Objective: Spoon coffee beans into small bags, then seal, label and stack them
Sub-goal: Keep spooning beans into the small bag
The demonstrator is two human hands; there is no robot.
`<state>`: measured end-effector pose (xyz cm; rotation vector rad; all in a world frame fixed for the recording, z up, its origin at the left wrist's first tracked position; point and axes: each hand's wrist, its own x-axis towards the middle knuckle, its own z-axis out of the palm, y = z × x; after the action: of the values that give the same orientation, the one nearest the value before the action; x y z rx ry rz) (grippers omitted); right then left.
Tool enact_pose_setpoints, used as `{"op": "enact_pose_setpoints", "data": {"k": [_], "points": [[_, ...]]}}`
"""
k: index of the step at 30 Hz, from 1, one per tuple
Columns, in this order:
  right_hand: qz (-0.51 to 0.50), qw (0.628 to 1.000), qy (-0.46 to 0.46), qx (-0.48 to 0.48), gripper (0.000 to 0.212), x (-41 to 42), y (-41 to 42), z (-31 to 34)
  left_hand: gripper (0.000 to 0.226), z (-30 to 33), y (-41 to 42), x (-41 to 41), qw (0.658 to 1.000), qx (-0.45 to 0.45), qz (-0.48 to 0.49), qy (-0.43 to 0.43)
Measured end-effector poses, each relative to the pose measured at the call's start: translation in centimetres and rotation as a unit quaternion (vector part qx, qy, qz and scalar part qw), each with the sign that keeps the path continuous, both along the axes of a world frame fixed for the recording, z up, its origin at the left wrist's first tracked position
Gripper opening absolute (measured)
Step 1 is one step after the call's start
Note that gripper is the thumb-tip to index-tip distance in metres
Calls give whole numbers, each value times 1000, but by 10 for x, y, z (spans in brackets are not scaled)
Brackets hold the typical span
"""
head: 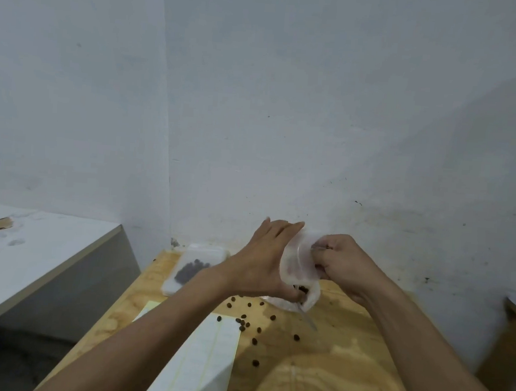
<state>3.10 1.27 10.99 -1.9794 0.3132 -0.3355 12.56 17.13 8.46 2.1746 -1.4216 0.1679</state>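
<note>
Above the wooden table (345, 369), both hands (264, 257) (342, 263) seemingly pinch the bag (299, 265) between them.

Label sheet (199, 365) cut off at bottom edge; spoon (308, 316) blurred, mostly hidden behind bag (299, 259) & hands.

A small translucent bag (299, 267) is held upright above the counter (345, 369), a few dark beans showing at its bottom. Loose coffee beans (246, 322) lie scattered on the wood at 6 o'clock from it. At 9 o'clock lies a flat clear bag of beans (192, 268). A white label sheet (205, 356) lies at 7 o'clock.
</note>
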Motion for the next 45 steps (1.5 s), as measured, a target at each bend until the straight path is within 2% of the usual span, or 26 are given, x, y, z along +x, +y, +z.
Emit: {"op": "enact_pose_setpoints", "data": {"k": [3,5,7,9,11,13,16,21,25,29,35,40,45], "points": [[14,1000,7,-9,52,-2,-3,-5,95,-7,-2,3,998,-48,8,-36],[13,1000,7,-20,40,-4,-4,-8,86,-9,-1,-1,997,-45,11,-62],[-1,1000,-12,-26,27,-6,-4,-10,87,-11,1,-1,996,-41,26,-68],[-32,999,-30,-27,4,-8,-5,-13,91,-12,4,1,995,-44,50,-78],[-88,993,-66,-52,19,-12,-4,-11,93,-13,7,4,992,-45,70,-96],[-111,985,-116,-57,19,-17,-5,-5,95,-14,10,5,991,-43,79,-103],[-28,997,-71,0,5,-18,-6,1,99,-16,8,2,989,-51,77,-119],[68,997,-10,-36,11,-12,-8,-4,96,-23,-3,-6,987,-59,63,-134],[113,993,7,-31,13,-17,-3,-6,92,-23,-1,-1,992,-41,62,-107],[89,993,17,-75,26,-13,-3,-10,85,-19,1,5,993,-6,72,-93],[52,991,-5,-121,18,-4,5,-17,89,-19,-6,1,997,-9,45,-57],[74,995,5,-63,8,-1,3,-22,83,-23,-5,3,993,24,56,-99],[13,999,-27,-9,7,-1,-9,-23,78,-31,2,13,992,22,108,-63]]}}
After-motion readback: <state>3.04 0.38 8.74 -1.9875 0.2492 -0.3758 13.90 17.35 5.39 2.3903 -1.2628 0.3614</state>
